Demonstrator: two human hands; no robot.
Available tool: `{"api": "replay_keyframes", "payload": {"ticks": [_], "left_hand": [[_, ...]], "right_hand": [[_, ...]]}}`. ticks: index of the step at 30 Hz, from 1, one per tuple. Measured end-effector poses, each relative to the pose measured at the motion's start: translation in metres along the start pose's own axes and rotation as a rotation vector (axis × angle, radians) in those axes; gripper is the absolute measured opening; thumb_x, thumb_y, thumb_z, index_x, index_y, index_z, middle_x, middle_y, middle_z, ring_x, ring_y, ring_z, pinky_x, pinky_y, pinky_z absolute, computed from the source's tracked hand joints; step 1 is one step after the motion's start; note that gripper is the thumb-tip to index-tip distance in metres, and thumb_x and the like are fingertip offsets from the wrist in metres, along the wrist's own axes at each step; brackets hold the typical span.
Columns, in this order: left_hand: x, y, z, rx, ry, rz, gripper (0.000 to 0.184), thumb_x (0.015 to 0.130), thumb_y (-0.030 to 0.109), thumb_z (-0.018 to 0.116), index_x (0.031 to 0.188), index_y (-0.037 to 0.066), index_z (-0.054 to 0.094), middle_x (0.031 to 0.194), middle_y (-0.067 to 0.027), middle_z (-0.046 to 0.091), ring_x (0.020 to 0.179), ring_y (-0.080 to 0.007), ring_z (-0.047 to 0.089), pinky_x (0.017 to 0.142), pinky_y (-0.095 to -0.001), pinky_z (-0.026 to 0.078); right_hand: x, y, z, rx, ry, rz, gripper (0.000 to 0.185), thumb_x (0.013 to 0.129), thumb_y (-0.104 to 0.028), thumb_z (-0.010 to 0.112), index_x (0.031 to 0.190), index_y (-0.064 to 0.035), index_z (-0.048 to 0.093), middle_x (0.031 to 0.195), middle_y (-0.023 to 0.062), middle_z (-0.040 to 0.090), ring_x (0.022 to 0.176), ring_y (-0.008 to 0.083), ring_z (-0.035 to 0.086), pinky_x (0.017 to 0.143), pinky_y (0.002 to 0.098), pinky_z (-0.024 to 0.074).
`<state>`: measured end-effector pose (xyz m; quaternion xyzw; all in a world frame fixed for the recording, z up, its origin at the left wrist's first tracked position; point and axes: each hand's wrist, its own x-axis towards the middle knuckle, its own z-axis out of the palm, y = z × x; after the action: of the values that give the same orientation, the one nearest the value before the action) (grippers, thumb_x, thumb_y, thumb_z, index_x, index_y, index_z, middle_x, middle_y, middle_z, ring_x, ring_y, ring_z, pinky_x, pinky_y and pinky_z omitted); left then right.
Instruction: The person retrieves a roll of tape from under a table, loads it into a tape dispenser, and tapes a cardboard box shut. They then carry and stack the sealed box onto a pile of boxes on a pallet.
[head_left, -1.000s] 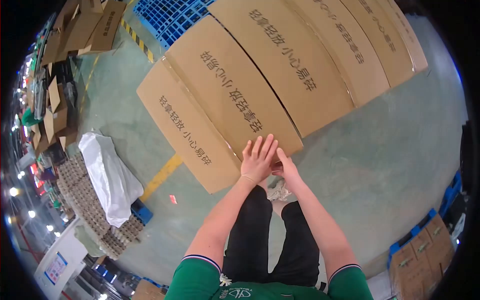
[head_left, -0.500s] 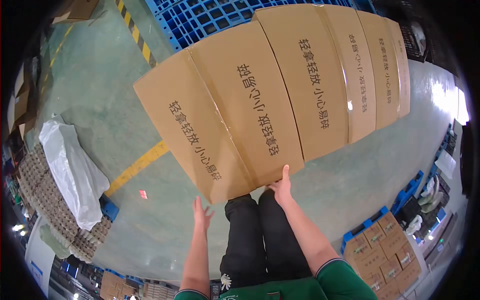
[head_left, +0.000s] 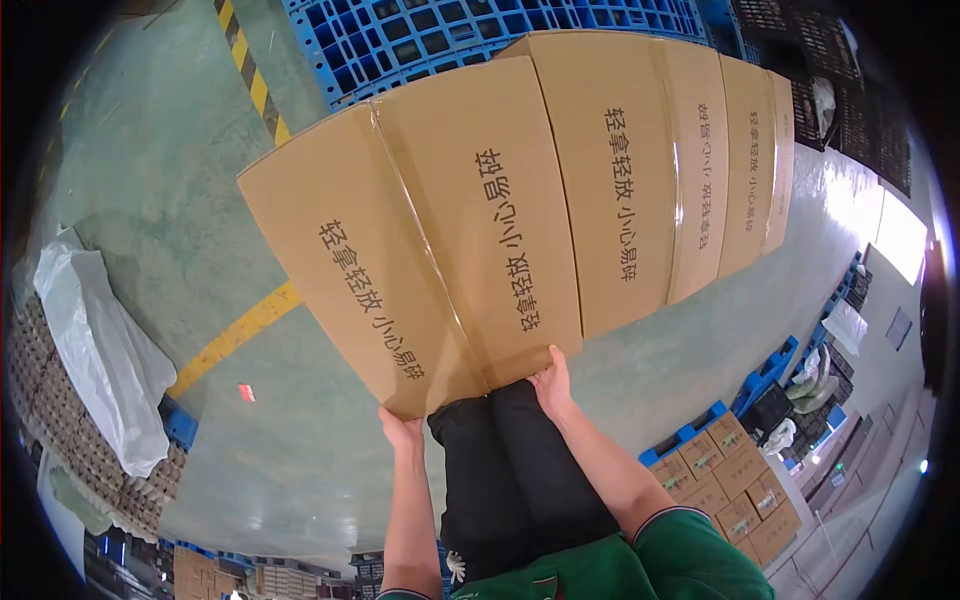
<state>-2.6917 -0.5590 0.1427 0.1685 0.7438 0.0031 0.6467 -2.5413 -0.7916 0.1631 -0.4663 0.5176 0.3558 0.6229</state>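
A large taped cardboard box with black printed characters is right in front of me, its near edge against my dark trousers. My left hand grips its near left corner, with the fingers hidden beneath. At the near right corner, my right hand holds the same box, thumb on the top edge and fingers underneath. Side by side to the right of it stand a second cardboard box and a third cardboard box, both sealed with clear tape.
Behind the boxes lies a blue plastic pallet. A white plastic sheet covers part of the stacked egg trays at left. Smaller cartons sit on a pallet at lower right, and black crates stand at upper right.
My left hand has moved up from beside the box and taken hold of its near left corner. My right hand stays on the near right corner. The view has shifted slightly.
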Motion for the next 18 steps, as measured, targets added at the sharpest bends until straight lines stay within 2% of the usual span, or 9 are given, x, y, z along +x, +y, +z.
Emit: {"api": "replay_keyframes", "payload": {"ticks": [2,18], "left_hand": [[-0.003,0.004,0.003,-0.019,0.003,0.002,0.044,0.094,0.038,0.034,0.123,0.006,0.041,0.125,-0.0096,0.047,0.113,-0.028,0.048,0.09,-0.0439,0.044],[-0.003,0.012,0.013,-0.004,0.068,-0.022,0.045,0.095,0.039,0.032,0.124,0.005,0.039,0.127,-0.0118,0.044,0.115,-0.0297,0.046,0.091,-0.045,0.043]], "right_hand": [[-0.005,-0.006,0.007,-0.012,0.027,0.022,0.056,0.092,-0.045,0.031,0.13,-0.0042,0.038,0.13,0.0088,0.047,0.115,0.0219,0.046,0.095,0.0355,0.0343],[-0.004,-0.015,0.017,-0.037,0.081,0.038,0.058,0.09,-0.047,0.032,0.129,-0.0043,0.037,0.127,0.009,0.048,0.114,0.0222,0.046,0.096,0.0363,0.0347]]}}
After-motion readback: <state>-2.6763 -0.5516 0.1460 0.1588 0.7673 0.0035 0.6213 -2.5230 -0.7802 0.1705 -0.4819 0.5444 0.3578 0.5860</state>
